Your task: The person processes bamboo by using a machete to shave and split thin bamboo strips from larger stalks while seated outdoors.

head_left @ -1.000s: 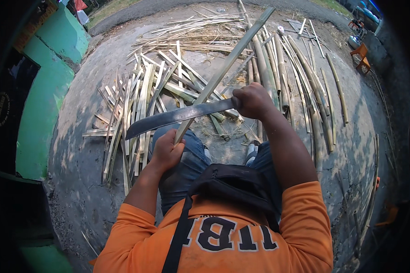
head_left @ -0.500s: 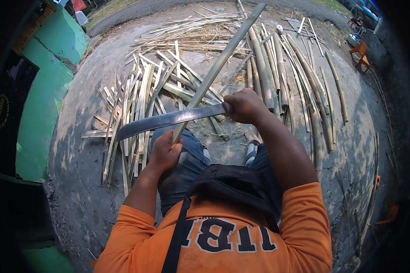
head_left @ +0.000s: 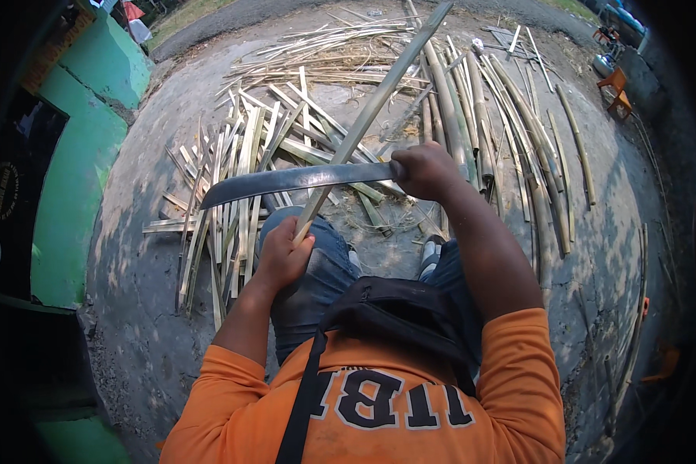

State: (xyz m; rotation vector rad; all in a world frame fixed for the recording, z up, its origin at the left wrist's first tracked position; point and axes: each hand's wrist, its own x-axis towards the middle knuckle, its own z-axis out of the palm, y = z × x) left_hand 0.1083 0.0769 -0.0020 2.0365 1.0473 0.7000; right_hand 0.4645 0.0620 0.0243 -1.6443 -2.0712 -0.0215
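My left hand [head_left: 284, 254] is closed round the near end of a long bamboo strip [head_left: 370, 107], which slants away up and to the right. In my right hand [head_left: 429, 172] I grip the handle of a machete [head_left: 298, 182], its broad, slightly curved blade pointing left. The blade lies across the strip a little above my left fist, at or very near its surface; whether its edge bites in cannot be made out. My left fist is just above my left knee, in blue jeans [head_left: 317, 259].
Split bamboo strips [head_left: 243, 170] lie in a loose heap at front left, with another bundle [head_left: 309, 69] behind. Longer bamboo poles [head_left: 448, 108] lie to the right. A green wall [head_left: 77, 185] borders the left side; an orange chair [head_left: 615, 91] stands far right.
The machete and my right hand have moved slightly right and up along the strip. My left hand keeps its hold, nearly still.
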